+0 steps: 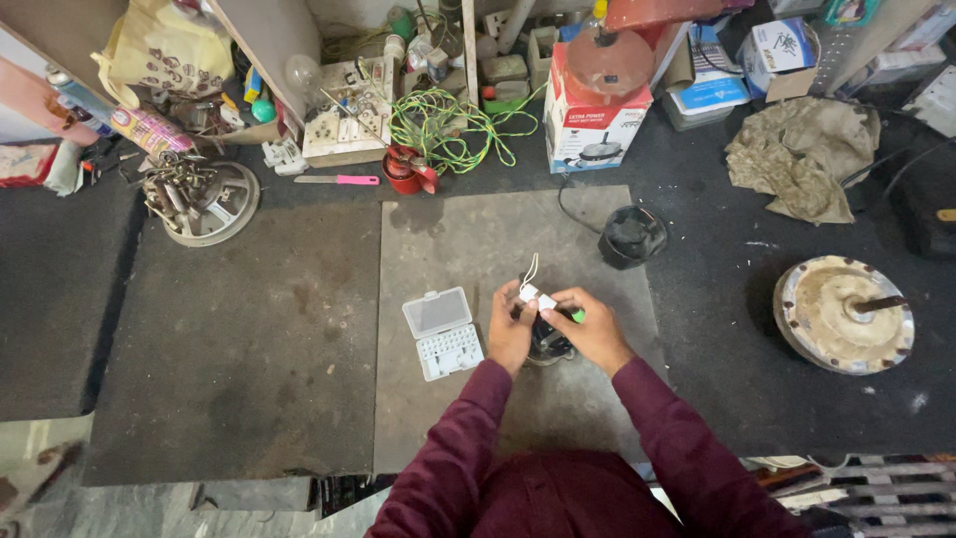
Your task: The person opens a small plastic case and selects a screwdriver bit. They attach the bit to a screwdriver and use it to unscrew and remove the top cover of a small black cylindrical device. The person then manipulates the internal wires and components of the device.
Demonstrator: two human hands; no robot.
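Note:
My left hand (511, 332) and my right hand (594, 329) meet over a small dark round part (549, 344) that rests on the grey mat (468, 249). Together the fingers pinch a small white piece with thin white wires (533, 290) looping up from it. A green-tipped tool (577, 315) pokes out from under my right hand's fingers. An open clear plastic case of small bits (443, 333) lies just left of my left hand.
A black cup-shaped part (631, 236) stands behind my hands. A cream round motor housing (844, 313) sits at the right, another metal disc (202, 201) at the back left. Green-yellow wire (443, 125), a pink-handled knife (339, 180), boxes and a rag (802, 154) line the back.

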